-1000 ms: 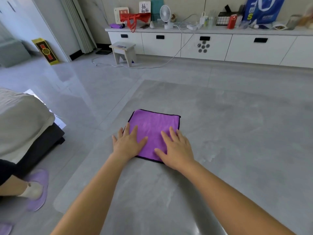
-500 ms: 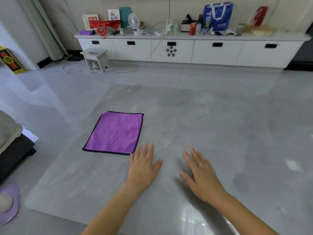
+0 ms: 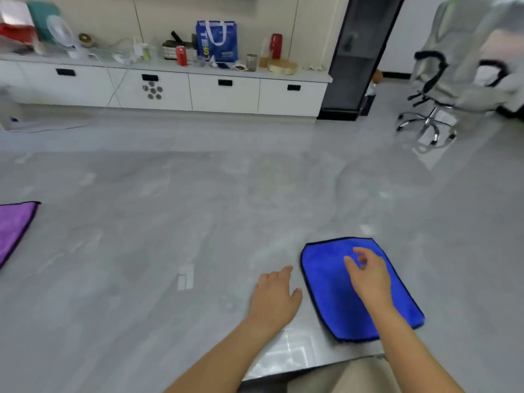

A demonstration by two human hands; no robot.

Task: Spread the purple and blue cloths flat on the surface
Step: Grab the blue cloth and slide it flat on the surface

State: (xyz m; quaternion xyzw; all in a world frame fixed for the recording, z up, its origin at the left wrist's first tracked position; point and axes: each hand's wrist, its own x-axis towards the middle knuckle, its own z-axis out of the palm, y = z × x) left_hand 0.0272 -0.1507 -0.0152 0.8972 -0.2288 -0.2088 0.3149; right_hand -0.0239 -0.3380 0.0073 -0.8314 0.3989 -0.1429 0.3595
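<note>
A blue cloth [image 3: 331, 282] with a dark hem lies on the grey surface [image 3: 170, 251] at the lower right, folded or doubled, its corners rounded. My right hand [image 3: 368, 276] hovers over its middle with fingers loosely curled and apart, holding nothing. My left hand [image 3: 276, 299] rests just left of the cloth's edge, fingers apart, empty. The purple cloth [image 3: 12, 228] lies flat at the far left edge, partly cut off by the frame.
A long white cabinet [image 3: 224, 92] with a blue bag [image 3: 217, 41], a red can [image 3: 181, 55] and other items lines the back wall. A dark glass cabinet [image 3: 357, 58] and an office chair [image 3: 436, 89] stand at the back right.
My view has swung right. Both hands left the purple cloth, which now sits flat at the far left, and moved to the blue cloth that has come into view.
</note>
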